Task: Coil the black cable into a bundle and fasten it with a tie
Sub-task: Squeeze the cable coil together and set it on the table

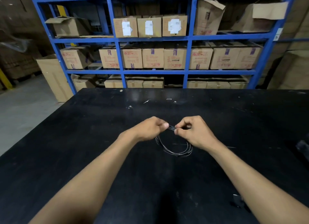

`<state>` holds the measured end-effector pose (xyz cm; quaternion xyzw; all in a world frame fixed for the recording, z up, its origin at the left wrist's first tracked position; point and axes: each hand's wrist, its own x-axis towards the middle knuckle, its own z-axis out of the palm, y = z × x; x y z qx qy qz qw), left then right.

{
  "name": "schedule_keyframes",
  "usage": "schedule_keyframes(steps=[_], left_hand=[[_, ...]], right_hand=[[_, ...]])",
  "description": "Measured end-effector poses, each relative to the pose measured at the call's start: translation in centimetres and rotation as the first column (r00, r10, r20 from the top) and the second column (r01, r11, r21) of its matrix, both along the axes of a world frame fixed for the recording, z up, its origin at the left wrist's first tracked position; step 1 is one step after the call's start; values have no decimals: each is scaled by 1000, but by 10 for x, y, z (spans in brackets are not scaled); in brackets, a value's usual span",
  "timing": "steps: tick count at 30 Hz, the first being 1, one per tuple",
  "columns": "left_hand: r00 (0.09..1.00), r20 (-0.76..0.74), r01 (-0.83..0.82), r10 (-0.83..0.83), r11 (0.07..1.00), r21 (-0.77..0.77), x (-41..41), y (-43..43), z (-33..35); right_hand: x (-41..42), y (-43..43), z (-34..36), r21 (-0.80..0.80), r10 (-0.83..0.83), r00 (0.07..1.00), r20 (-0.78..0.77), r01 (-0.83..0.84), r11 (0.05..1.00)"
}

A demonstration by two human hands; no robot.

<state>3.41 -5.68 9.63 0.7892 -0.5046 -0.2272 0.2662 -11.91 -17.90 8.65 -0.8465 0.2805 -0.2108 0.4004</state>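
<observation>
A thin black cable (175, 152) is wound into a loop of several turns and hangs just above the black table (83, 131). At the loop's top the strands are gathered between my two hands. My left hand (151, 128) pinches the gathered strands from the left with thumb and fingers. From the right, my right hand (194, 131) pinches the same spot, its fingertips almost touching the left ones. Whether a tie sits between the fingers cannot be told; it is hidden or too small.
A blue shelving rack (153, 39) full of cardboard boxes stands behind the table's far edge. A tall carton (53, 78) stands on the floor at the left. Small dark items lie at the table's right edge (302, 148) and near right (239, 202).
</observation>
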Motion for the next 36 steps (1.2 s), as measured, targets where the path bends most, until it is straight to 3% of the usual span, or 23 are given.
schedule_keyframes(steps=[3,6,10,13,20,22,26,28,30,32,34,36], left_hand=[[997,32,69,-71,996,54,-6,-10,-10],[994,-60,97,-94,994,54,-14,-19,-16],[903,-430,25,0,998,52,-27,-25,-18],[819,-572,-52,43,999,1,-34,-28,-22],[727,-680,-150,98,988,-18,-40,-29,-37],[759,-645,-141,92,990,-26,-41,-29,-42],[815,-567,-188,122,980,-60,-45,-37,-53],[709,-688,-279,158,958,-67,-48,-40,-56],[461,-868,-398,182,917,-19,-51,-43,-55],[252,-951,-445,180,894,51,-54,-46,-54],[191,-966,-431,173,899,75,-57,-47,-55],[250,-949,-387,193,918,85,-60,-46,-59]], right_hand=[[-11,-5,-5,42,-3,1000,-8,3,999],[-21,-9,-10,84,0,1000,0,0,996],[-30,-13,-13,139,-3,1000,21,0,990],[-32,-12,-16,167,-1,998,70,-10,986],[-40,-5,-42,-92,-56,997,59,61,994],[-42,-5,-47,-190,-59,998,28,63,980],[-45,-7,-51,-350,8,984,-179,-72,934],[-48,-7,-50,-403,-10,973,-232,-87,911],[-50,-8,-51,-438,-32,965,-261,-89,895],[-53,-9,-53,-433,-42,959,-281,-87,897],[-57,-13,-55,-398,-47,962,-270,-68,915],[-60,-17,-56,-336,-77,967,-242,-9,942]])
